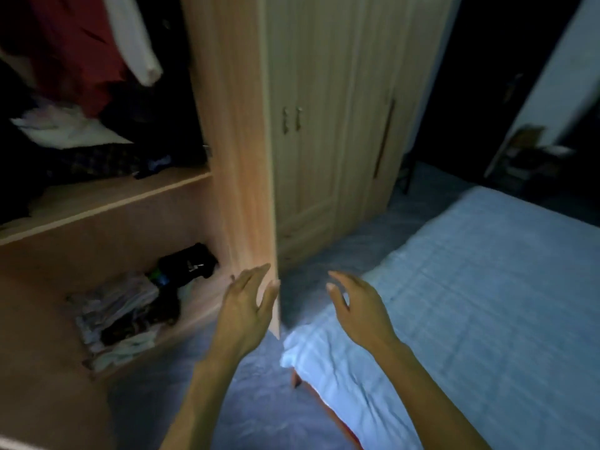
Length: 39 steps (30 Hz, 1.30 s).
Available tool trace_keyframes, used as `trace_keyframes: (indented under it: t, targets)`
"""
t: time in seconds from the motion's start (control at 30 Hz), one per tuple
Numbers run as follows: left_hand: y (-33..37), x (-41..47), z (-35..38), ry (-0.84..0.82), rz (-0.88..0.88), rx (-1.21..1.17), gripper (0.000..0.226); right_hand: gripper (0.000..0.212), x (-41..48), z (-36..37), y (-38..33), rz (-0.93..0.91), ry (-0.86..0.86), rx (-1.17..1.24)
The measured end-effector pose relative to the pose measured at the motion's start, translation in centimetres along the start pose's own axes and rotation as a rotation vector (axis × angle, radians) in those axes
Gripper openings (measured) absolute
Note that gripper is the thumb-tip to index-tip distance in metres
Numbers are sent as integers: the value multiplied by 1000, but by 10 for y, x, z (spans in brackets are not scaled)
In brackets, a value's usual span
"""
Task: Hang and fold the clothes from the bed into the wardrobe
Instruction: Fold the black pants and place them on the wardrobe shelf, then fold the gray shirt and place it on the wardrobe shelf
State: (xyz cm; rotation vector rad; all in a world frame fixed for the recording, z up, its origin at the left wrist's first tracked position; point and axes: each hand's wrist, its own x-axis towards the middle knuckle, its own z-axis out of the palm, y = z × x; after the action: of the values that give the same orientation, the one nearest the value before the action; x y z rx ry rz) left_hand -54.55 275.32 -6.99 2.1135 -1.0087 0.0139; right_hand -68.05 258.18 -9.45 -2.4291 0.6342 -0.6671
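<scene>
Seemingly nearly done: my left hand (245,308) and right hand (358,308) spread empty at lower centre, clothes (81,53) hang and lie piled in the wardrobe (97,216) at left, and I see none on the bed (487,287) at right.

Blue carpet (250,388) covers the floor, with a cardboard box (527,137) near the white wall (560,73).

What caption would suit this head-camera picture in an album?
Left hand at the edge of the open wardrobe door, right hand open near the bed.
</scene>
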Motion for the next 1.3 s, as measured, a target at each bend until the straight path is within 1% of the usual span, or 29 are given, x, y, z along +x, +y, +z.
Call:
trace_keyframes:
  t: [0.07, 0.17, 0.27, 0.3, 0.37, 0.4, 0.5, 0.57, 0.7, 0.8, 0.87, 0.93, 1.0, 1.1, 1.2, 1.3]
  targets:
    - [14, -4, 20, -68, 54, -54, 72, 56, -28, -17, 10, 86, 42, -52]
    - [28, -19, 57, -204, 71, -148, 64, 47, -72, -38, 21, 206, 104, -129]
    - [53, -48, 94, -311, 136, -235, 68, 45, -119, -57, 27, 311, 173, -174]
    - [67, -60, 104, -360, 149, -268, 66, 45, -135, -65, 30, 353, 194, -185]
    - [97, -84, 125, -461, 188, -318, 64, 41, -170, -84, 38, 451, 249, -202]
    - [112, -93, 135, -515, 226, -335, 67, 38, -187, -95, 42, 494, 284, -205]
    - [157, -118, 161, -651, 360, -318, 71, 35, -234, -127, 53, 603, 398, -199]
    - [185, -134, 174, -697, 422, -316, 74, 35, -262, -145, 61, 661, 471, -171]
    - [237, -171, 201, -730, 532, -283, 79, 35, -309, -171, 82, 705, 550, -111]
    - [279, -200, 228, -750, 569, -222, 79, 34, -350, -205, 106, 712, 600, -105]
    - [310, -221, 249, -757, 634, -173, 73, 33, -383, -234, 124, 743, 650, -112]
    - [344, -242, 268, -781, 681, -142, 60, 34, -418, -265, 142, 779, 668, -115]
    - [378, -262, 284, -801, 694, -159, 53, 35, -447, -293, 159, 803, 666, -118]
    - [416, -278, 304, -803, 704, -186, 52, 35, -473, -325, 185, 834, 690, -108]
    - [439, -276, 326, -795, 728, -170, 56, 34, -480, -342, 213, 844, 713, -79]
    - [454, -264, 358, -815, 701, -155, 52, 35, -478, -349, 246, 870, 707, -50]
